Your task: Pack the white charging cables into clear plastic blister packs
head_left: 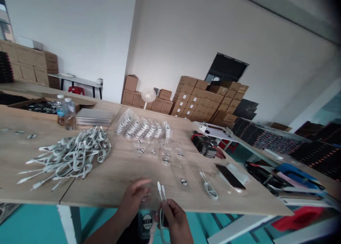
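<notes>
My right hand (pixel 176 217), near the table's front edge, is closed around a coiled white charging cable (pixel 163 193); its two plug ends stick up side by side above the fingers. Beside it, my left hand (pixel 135 196) is partly blurred, with its fingertips at the top of a clear plastic bag (pixel 146 233). This bag hangs just in front of the table edge and bears a round black-and-white label (pixel 147 221). On the table to the right lie another coiled cable (pixel 210 190) and a flat labelled bag (pixel 183 182).
A tangled heap of white cables (pixel 80 151) lies at left, by two bottles (pixel 69 114) and stacked silver sheets (pixel 94 117). Bagged cables (pixel 145 127) stand in rows farther back. Right are a black phone (pixel 230 177) and a stack of dark packs (pixel 204 145). Cartons (pixel 198 98) line the wall.
</notes>
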A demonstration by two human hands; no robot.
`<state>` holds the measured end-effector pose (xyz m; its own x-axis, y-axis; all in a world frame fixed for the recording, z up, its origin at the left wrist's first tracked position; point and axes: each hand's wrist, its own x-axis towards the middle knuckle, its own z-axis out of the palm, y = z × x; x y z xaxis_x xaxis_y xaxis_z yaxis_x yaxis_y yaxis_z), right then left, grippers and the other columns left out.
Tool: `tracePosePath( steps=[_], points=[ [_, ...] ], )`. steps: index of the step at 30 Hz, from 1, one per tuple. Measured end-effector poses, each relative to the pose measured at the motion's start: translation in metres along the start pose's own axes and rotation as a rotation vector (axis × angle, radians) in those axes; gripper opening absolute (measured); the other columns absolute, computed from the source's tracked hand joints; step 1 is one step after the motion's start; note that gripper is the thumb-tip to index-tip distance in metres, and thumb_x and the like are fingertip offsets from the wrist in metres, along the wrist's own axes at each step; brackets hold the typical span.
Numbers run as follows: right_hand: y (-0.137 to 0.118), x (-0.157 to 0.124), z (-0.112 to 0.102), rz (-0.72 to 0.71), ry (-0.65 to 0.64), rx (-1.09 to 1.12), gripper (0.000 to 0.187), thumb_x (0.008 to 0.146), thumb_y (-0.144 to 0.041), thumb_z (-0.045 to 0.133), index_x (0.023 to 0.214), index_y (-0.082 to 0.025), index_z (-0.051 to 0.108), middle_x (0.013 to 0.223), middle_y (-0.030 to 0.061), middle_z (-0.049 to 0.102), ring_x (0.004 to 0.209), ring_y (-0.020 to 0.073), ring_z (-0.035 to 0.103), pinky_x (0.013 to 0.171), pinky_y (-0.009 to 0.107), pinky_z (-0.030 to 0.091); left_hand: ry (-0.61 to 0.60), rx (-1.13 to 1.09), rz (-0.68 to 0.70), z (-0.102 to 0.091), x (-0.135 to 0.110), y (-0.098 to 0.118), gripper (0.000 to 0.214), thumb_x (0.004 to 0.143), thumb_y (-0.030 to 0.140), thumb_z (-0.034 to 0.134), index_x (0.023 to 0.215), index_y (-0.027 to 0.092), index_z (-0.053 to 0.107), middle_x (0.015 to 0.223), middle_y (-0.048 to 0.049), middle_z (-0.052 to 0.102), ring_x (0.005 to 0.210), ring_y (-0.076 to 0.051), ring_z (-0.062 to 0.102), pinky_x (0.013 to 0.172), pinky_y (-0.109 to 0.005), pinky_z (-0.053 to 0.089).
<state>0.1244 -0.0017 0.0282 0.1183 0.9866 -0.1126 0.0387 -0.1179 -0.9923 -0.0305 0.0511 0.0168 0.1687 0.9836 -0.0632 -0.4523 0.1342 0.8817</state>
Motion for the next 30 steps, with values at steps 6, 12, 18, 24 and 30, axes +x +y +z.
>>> tracePosePath(
  steps=[6, 12, 18, 24, 30],
  points=[
    [0.0, 0.002, 0.01, 0.039, -0.061, -0.048, 0.041, 0.073, -0.058, 0.066, 0.068, -0.018, 0.058, 0.05, -0.0007, 0.061, 0.045, 0.0126, 0.051, 0.046, 0.022, 0.036, 0.043, 0.026, 0.027, 0.004, -0.004, 0.001, 0.04, 0.064, 0.053, 0.074, 0.081, 0.017, 0.074, 0.102, -0.0109, 0.066, 0.087, -0.025, 0.063, 0.07, -0.032, 0.052],
    [0.013, 0.005, 0.018, 0.04, -0.039, -0.035, 0.043, 0.069, -0.061, 0.068, 0.067, -0.019, 0.057, 0.052, -0.0013, 0.062, 0.046, 0.0125, 0.05, 0.048, 0.024, 0.038, 0.1, 0.255, 0.202, -0.003, 0.002, -0.009, 0.032, 0.07, 0.046, 0.072, 0.062, 0.015, 0.069, 0.101, -0.0105, 0.065, 0.088, -0.022, 0.061, 0.075, -0.028, 0.048],
    [0.009, 0.003, 0.026, -0.065, 0.147, -0.142, 0.04, 0.07, -0.058, 0.066, 0.061, -0.019, 0.058, 0.05, -0.0033, 0.056, 0.049, 0.013, 0.049, 0.048, 0.024, 0.036, 0.022, -0.048, 0.177, -0.002, -0.008, -0.012, 0.058, 0.074, 0.036, 0.071, 0.129, 0.026, 0.055, 0.107, -0.0058, 0.064, 0.087, -0.018, 0.064, 0.083, -0.032, 0.049],
    [0.008, 0.003, 0.033, -0.13, 0.137, -0.305, 0.037, 0.071, -0.053, 0.064, 0.057, -0.019, 0.059, 0.048, -0.0033, 0.054, 0.048, 0.0125, 0.046, 0.047, 0.024, 0.035, 0.023, -0.327, -0.078, 0.001, -0.01, -0.009, 0.026, 0.062, 0.025, 0.075, 0.085, 0.017, 0.066, 0.074, -0.0012, 0.064, 0.067, -0.014, 0.059, 0.065, -0.025, 0.045],
    [0.015, 0.007, 0.04, -0.055, 0.07, -0.319, 0.035, 0.071, -0.05, 0.061, 0.055, -0.019, 0.059, 0.047, -0.0036, 0.05, 0.046, 0.0123, 0.045, 0.045, 0.023, 0.036, 0.072, -0.407, -0.15, 0.005, -0.016, -0.007, 0.016, 0.062, 0.025, 0.071, 0.07, 0.02, 0.059, 0.062, 0.0034, 0.057, 0.053, -0.01, 0.05, 0.056, -0.023, 0.041]
  ],
)
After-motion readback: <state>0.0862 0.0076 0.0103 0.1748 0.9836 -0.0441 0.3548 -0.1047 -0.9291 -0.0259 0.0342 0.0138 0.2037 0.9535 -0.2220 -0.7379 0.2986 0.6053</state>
